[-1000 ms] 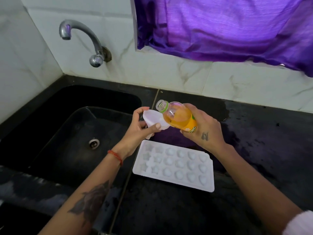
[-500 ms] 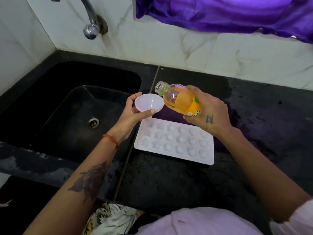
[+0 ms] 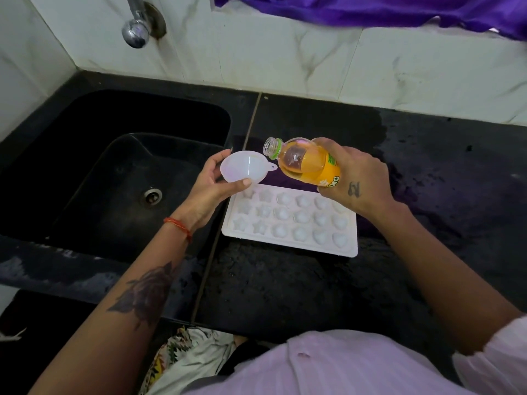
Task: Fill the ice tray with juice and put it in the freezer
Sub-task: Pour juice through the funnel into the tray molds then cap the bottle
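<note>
Since the frame half a second back, your view has tipped further down and both hands sit lower in it, while the grips are unchanged; your left hand [image 3: 209, 182] holds the white funnel [image 3: 244, 168] between curled fingers and thumb, bowl facing up, at the far left corner of the ice tray [image 3: 289, 222], apparently so that juice can be guided into one small cell rather than spilled across the rim; whether the spout is over a cell cannot be told, as the bowl hides it; your right hand [image 3: 358, 176] is wrapped around the juice bottle [image 3: 306, 163], uncapped, tipped with its mouth toward the funnel and just beside the funnel's tab; the bottle's long axis runs from lower right to upper left, neck slightly raised, so no juice is leaving it yet; the tray lies flat on the black counter [image 3: 285, 286] beside the sink [image 3: 114, 181], long axis left to right, cells up and seemingly unfilled.
</note>
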`<state>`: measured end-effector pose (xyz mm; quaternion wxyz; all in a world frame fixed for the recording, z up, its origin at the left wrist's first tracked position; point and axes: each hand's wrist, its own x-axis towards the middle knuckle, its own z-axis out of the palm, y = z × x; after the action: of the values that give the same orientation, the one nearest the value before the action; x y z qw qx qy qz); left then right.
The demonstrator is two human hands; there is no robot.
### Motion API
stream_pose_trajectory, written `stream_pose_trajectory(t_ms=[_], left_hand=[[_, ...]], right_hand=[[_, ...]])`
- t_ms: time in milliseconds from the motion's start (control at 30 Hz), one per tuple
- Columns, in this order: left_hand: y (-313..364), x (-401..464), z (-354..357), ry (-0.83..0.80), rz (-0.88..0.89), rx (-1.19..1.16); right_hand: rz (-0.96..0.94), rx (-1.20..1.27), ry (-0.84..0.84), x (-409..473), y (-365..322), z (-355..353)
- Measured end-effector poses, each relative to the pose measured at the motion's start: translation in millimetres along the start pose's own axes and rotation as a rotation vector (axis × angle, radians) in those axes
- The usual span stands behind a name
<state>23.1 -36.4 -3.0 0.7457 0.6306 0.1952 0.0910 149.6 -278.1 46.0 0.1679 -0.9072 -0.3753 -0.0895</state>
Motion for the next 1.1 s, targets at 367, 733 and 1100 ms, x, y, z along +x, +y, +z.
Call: stream_pose_trajectory(t_ms=[367,733,1100], left_hand=[[-2.9,-3.9,-1.9,-0.031,-0.024,0.005],[2.2,-7.7,1.9,-0.055,-0.032,0.001],[3.2,-7.4,2.3,-0.064,-0.039,-0.021]], right_hand=[[-0.037,-0.104,-0.004,1.9,-2.1,4.1],[-0.058,-0.183,-0.034,8.3,-5.3,3.6],[-0.066,-0.205,-0.045,12.2,-8.0,2.9]])
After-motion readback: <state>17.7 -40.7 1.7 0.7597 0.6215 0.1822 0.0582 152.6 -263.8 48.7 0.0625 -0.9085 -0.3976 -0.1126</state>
